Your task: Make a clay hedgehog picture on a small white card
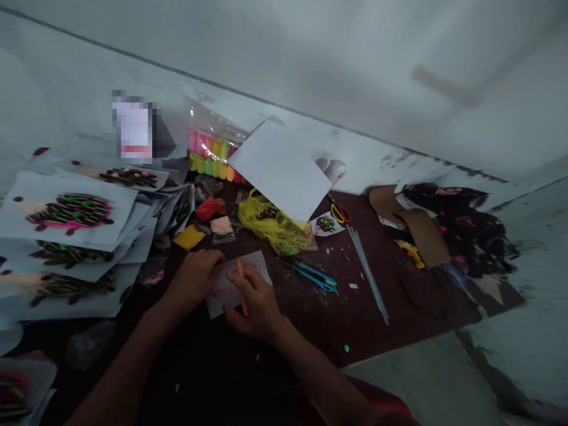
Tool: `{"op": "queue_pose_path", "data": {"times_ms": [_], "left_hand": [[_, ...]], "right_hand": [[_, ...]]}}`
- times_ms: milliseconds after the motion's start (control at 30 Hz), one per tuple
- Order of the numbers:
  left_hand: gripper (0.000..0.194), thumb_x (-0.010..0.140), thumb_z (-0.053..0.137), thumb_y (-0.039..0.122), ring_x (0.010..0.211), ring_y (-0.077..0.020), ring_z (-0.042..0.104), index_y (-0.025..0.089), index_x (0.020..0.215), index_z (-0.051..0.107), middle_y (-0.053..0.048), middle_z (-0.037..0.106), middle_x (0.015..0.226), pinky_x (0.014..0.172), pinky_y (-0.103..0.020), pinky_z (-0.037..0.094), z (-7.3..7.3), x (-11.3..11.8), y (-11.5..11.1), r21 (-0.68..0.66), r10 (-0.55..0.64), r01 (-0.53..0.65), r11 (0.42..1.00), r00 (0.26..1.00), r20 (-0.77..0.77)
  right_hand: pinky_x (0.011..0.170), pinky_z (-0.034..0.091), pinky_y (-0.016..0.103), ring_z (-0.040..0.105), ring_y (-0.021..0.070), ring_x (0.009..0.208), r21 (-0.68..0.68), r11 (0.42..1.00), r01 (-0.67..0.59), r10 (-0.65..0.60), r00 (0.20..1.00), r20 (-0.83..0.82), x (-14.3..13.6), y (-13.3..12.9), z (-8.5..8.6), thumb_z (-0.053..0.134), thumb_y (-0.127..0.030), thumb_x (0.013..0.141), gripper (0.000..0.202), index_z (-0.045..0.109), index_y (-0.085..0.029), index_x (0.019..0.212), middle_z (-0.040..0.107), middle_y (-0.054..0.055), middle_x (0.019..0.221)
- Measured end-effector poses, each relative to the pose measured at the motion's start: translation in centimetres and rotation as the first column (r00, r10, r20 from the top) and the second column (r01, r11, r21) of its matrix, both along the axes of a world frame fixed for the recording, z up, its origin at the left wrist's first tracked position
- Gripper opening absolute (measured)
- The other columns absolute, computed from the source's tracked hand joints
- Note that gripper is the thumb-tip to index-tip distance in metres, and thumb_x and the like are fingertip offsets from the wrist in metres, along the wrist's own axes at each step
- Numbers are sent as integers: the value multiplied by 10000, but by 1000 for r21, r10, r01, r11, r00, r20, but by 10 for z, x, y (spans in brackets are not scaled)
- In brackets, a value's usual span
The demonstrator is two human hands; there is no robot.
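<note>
On the dark table lies a small white sheet of paper with a faint pinkish outline on it. My left hand rests at the sheet's left edge, its fingers curled and pressing it down. Closed around an orange pen, my right hand leans on the right part of the same sheet. The pen stands nearly upright, and the right hand hides its lower end. Just beyond the hands are a yellow packet, a pale peach block and a red packet.
Sheets with hedgehog pictures are piled at left. A yellow plastic bag, a blue cutter, scissors and translucent sticks lie to the right. A large white sheet leans behind, beside a pack of coloured clay.
</note>
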State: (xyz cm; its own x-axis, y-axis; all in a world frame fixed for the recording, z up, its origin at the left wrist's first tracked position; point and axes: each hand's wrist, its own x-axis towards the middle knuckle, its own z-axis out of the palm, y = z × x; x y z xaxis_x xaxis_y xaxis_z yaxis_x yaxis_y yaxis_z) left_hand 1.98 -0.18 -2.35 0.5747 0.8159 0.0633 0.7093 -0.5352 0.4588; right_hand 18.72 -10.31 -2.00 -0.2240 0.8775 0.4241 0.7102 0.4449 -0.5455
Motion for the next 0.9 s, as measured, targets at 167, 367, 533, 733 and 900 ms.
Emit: {"op": "queue_pose_path", "data": {"times_ms": [167, 367, 533, 733, 900], "left_hand": [[309, 822, 469, 112, 944, -283, 621, 176, 1028, 690, -109, 704, 1014, 808, -398, 433, 2, -6, 0, -12, -36, 36, 999, 999, -27], [317, 828, 450, 71, 942, -282, 608, 176, 1011, 685, -105, 692, 997, 838, -407, 432, 11, -6, -1, -50, -16, 12, 999, 996, -89], [378, 817, 420, 17, 983, -280, 614, 160, 1038, 692, -109, 704, 1036, 861, -409, 428, 19, -5, 1, -135, -33, 11, 991, 986, -165], [407, 804, 400, -3, 964, -284, 615, 159, 1022, 704, -110, 694, 1019, 850, -416, 435, 17, -7, 1, -115, 6, -20, 993, 992, -126], [412, 808, 370, 0, 966, -265, 620, 168, 971, 709, -113, 685, 1011, 826, -397, 454, 3, -9, 2, -45, 45, -46, 998, 999, -17]], "right_hand": [[966, 542, 390, 586, 253, 1171, 5, 999, -32, 33, 999, -43, 0, 2, 0, 607, -352, 847, 542, 525, -183, 1356, 597, 151, 1232], [937, 549, 400, 599, 254, 1129, -22, 999, 27, -27, 999, -26, 0, 3, -2, 620, -417, 839, 589, 536, -196, 1379, 589, 151, 1240], [876, 550, 414, 602, 258, 1031, -30, 995, 100, -100, 995, 11, 4, 6, -2, 586, -356, 852, 554, 551, -177, 1375, 603, 144, 1159], [927, 518, 425, 578, 250, 1096, -48, 988, 144, -142, 989, 31, 10, 8, 0, 471, -169, 891, 537, 528, -199, 1423, 587, 136, 1206], [904, 515, 394, 604, 245, 1076, -24, 994, 110, -110, 994, -5, 8, 9, 3, 426, -127, 916, 622, 378, -195, 1532, 631, 146, 1247]]}}
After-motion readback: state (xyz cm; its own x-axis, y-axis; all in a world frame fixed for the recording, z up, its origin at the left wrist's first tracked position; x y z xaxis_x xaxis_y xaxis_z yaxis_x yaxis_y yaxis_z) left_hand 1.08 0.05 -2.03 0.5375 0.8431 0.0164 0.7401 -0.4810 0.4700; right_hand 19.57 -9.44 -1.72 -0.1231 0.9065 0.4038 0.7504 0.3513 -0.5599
